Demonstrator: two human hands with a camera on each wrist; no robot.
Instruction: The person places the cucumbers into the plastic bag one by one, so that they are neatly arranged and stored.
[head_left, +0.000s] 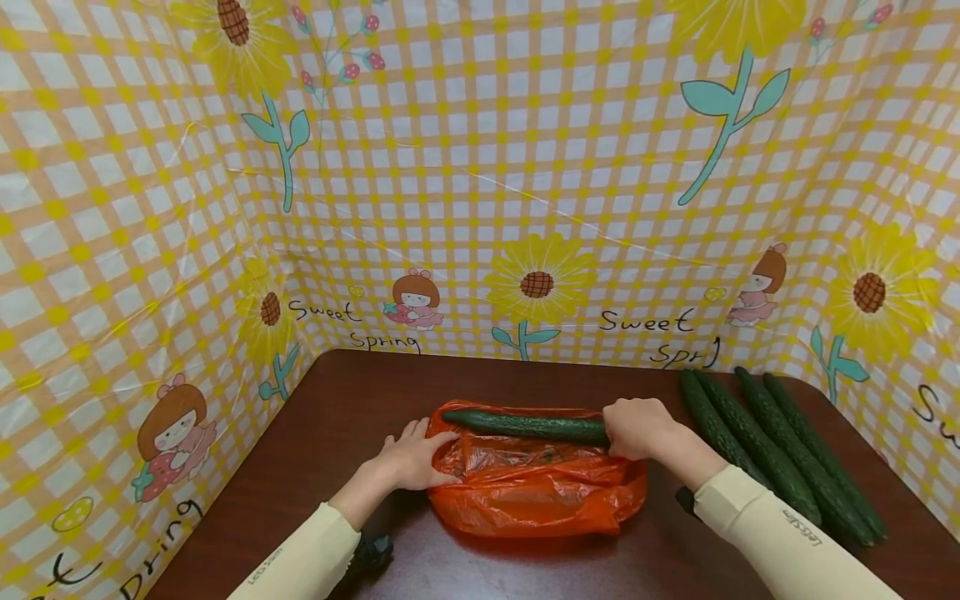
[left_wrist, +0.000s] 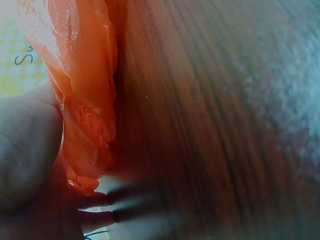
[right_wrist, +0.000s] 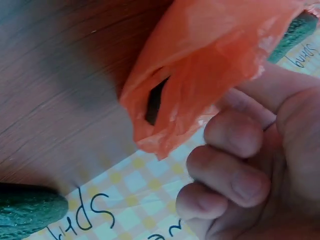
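A red-orange plastic bag [head_left: 536, 508] lies on the table with its mouth open upward. A long green cucumber [head_left: 525, 423] lies along the bag's far side, its left end inside the mouth. My right hand [head_left: 641, 427] grips the cucumber's right end, covering it; in the right wrist view the fingers [right_wrist: 230, 175] are curled beside the bag's hanging corner [right_wrist: 170, 115]. At the bag's left end my left hand [head_left: 416, 457] rests with fingers spread, thumb and forefinger touching the plastic. The left wrist view shows the bag [left_wrist: 85, 100] against that hand's palm side.
Several more cucumbers [head_left: 780, 450] lie side by side at the table's right. The dark brown table [head_left: 360, 392] meets checked, sunflower-printed sheeting [head_left: 540, 183] at the back and both sides. A small dark object [head_left: 372, 552] shows beneath the left forearm.
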